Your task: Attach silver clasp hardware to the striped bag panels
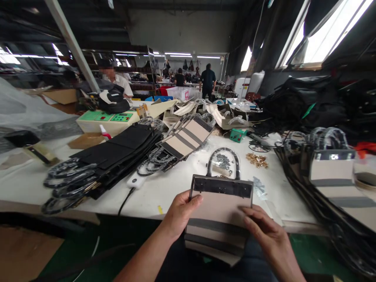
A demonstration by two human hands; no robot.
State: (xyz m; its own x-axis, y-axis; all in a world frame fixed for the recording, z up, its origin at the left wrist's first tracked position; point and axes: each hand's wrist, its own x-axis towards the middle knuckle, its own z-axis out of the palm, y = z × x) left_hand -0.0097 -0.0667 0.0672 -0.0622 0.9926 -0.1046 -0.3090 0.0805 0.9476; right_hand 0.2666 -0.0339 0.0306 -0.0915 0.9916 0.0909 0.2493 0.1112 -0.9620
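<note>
My left hand (183, 213) pinches the left edge of the striped bag panel (219, 219), thumb on its front; my right hand (264, 229), fingers loosely curled, touches its right edge. Beyond both hands, small gold-coloured pieces (257, 160) lie on the white surface (141, 201).

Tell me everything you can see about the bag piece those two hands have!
The bag piece is flat and beige, with two dark grey stripes across it and a shiny black band on top. One arched dark handle, wrapped in clear plastic, sticks up. It tilts at the table's near edge. The left hand grips one side, thumb in front; the right hand's fingers touch the other.
</note>
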